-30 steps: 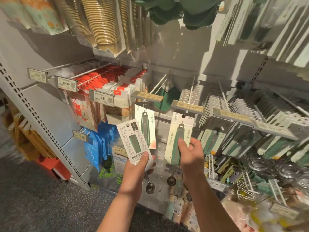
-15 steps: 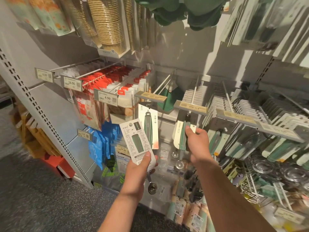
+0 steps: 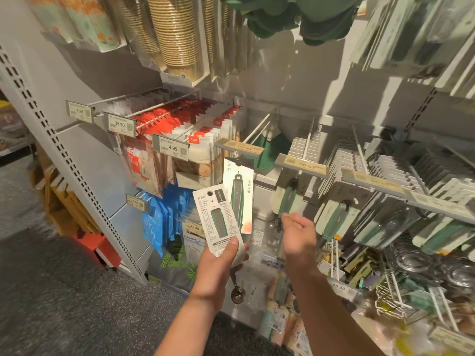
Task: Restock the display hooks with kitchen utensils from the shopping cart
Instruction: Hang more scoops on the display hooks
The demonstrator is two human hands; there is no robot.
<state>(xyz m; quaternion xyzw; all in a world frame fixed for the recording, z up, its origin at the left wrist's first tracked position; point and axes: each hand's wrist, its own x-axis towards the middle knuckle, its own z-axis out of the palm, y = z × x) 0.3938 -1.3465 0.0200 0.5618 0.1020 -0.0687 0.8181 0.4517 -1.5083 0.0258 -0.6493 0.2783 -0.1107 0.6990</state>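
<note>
price tags reading 16.90 and 4.99 are seen; a carded utensil is pinched by the left hand, while the right hand is held loosely curled, empty.

L hand gripping, R hand loose

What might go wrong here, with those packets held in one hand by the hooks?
Two risks, both guesses:
1. The left hand pinches its carded utensils only at their lower edge, fanned out, so one might slip and drop.
2. The green-handled utensil under the hook's price tag looks blurred above the open right hand; whether it is fully on the hook cannot be told.
</note>
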